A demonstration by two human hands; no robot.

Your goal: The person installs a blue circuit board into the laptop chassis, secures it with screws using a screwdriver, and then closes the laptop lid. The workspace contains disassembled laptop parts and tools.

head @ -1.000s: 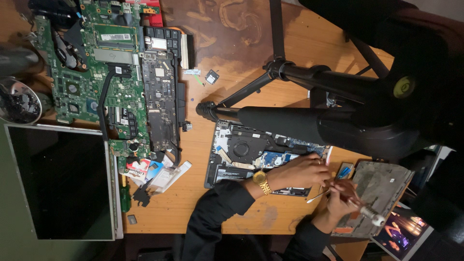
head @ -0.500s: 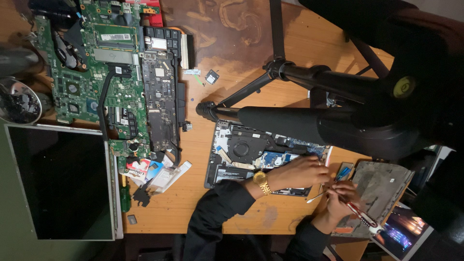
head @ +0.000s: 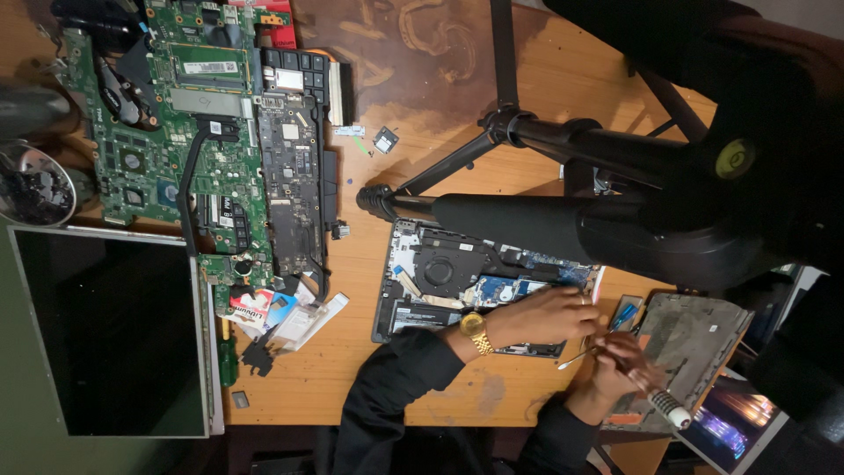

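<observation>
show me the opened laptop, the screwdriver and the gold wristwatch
opened laptop (head: 444, 268), head view, on its round cooling fan
screwdriver (head: 670, 408), head view, on the striped handle end
gold wristwatch (head: 476, 331), head view, on the watch at the left wrist

A large flat display panel (head: 110, 330) with a dark, unlit rectangular face and a thin silver frame lies at the left edge of the wooden table. Just right of its upper corner lie small flat packets (head: 264, 310) in red, white and blue, beside clear wrappers. At the lower right corner, a lit screen (head: 734, 422) shows blue and orange tones, partly covered by a grey laptop cover (head: 694, 339).
</observation>
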